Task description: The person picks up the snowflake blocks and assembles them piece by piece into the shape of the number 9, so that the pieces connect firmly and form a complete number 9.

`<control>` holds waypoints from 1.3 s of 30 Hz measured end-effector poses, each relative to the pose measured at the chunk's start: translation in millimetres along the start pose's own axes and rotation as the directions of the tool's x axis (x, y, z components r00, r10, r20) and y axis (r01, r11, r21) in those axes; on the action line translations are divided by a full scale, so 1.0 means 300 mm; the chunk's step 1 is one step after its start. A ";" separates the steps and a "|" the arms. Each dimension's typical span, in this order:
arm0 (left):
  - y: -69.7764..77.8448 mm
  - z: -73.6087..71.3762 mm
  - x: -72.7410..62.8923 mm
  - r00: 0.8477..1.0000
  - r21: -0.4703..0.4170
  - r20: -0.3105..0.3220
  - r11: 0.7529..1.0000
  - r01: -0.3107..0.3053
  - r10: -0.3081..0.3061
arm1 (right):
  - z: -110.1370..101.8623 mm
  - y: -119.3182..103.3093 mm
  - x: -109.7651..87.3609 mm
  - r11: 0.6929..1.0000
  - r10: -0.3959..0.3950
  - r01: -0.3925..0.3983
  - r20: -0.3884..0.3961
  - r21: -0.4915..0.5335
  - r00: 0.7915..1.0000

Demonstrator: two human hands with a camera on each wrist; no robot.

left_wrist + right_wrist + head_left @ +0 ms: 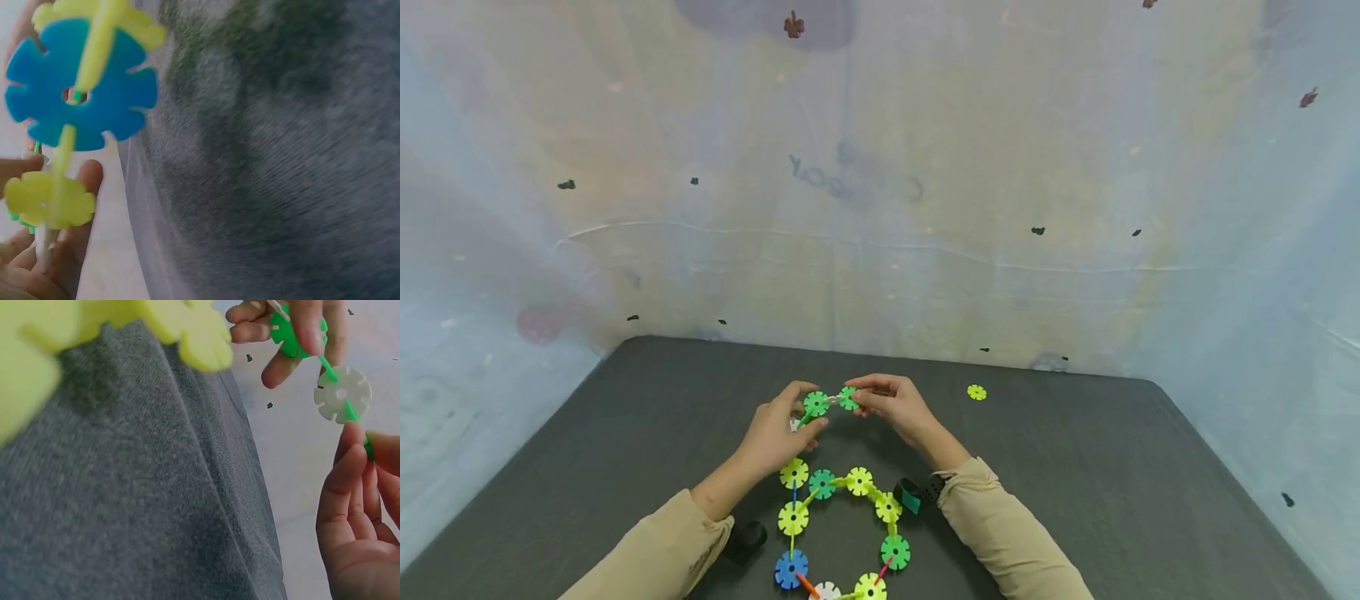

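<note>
Both hands hold a short chain of slotted snowflake discs above the dark table. In the head view, my left hand (775,427) grips the chain's left part, around a green disc (816,404) with a white piece below it. My right hand (895,406) pinches another green disc (848,398) at the right end between thumb and fingers. The right wrist view shows a white disc (342,394) joined between the two green ones by their edges. Below the hands lies a larger ring of linked discs, including a blue disc (791,569) and a yellow disc (793,518).
One loose yellow disc (976,392) lies on the table (1075,467) to the right of the hands. A pale printed sheet (880,208) hangs behind the table and along its sides. The ring of discs extends past the lower edge of the head view.
</note>
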State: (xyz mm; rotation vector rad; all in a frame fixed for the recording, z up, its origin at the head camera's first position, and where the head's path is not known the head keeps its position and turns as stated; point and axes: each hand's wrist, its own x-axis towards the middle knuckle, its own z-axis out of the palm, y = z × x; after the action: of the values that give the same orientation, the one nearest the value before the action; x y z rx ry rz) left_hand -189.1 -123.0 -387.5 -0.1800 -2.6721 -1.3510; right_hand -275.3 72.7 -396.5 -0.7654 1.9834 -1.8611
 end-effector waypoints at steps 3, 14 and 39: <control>0.004 0.000 0.011 1.000 0.075 0.009 0.997 -0.012 0.011 | -0.006 0.004 -0.004 1.000 -0.003 0.003 0.008 -0.011 1.000; 0.020 0.014 0.051 0.999 0.171 0.015 0.985 -0.033 0.031 | -0.020 0.009 -0.012 1.000 -0.010 0.010 0.004 -0.016 1.000; 0.035 -0.010 0.094 0.995 0.109 -0.068 0.992 -0.062 0.070 | -0.118 0.018 -0.034 0.992 0.064 -0.081 -0.171 -0.096 0.983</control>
State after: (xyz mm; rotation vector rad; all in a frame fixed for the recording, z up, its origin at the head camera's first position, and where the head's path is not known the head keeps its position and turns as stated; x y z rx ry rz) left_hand -214.9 -117.9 -372.2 -0.2021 -2.6453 -1.1696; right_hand -288.1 107.7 -399.5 -0.5713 2.1939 -1.8483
